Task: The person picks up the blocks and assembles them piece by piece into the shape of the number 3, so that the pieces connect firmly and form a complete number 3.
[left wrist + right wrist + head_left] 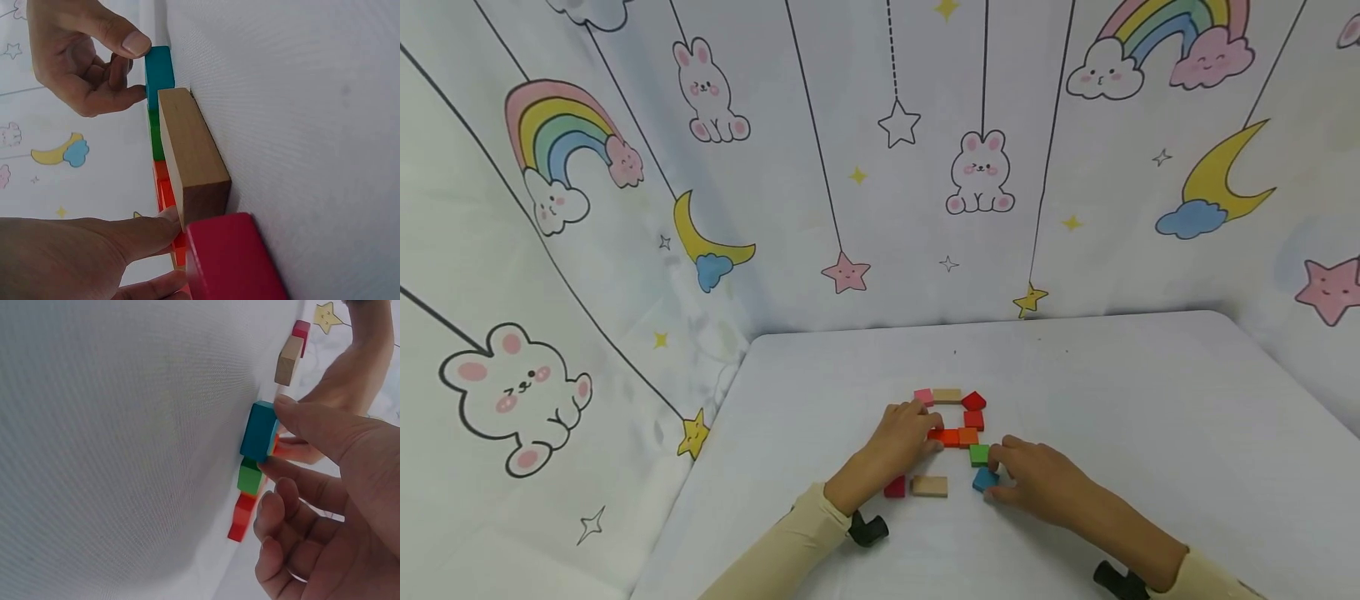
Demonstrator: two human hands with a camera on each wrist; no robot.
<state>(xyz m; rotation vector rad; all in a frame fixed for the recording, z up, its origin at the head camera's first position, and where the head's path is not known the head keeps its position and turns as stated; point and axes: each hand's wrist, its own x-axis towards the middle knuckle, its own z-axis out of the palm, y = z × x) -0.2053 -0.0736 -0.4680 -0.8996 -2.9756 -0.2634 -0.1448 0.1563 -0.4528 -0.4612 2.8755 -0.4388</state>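
In the head view my right hand [1041,483] pinches a blue block [984,479] between thumb and index finger. The block stands on the cloth beside a green block [978,455], its other fingers curled loosely in the right wrist view. My left hand [901,437] holds an orange-red block [935,434] between thumb and fingers, at the left end of a short row. That row continues with another orange-red block [951,438] and an orange block [967,437]. The left hand hides part of its block.
Above the row lie a pink block [922,397], a wooden block [946,396], a red pointed block [973,401] and a red block [973,420]. Nearer me are a crimson block [894,487] and a plain wooden block [930,486]. White cloth [820,375] covers the table.
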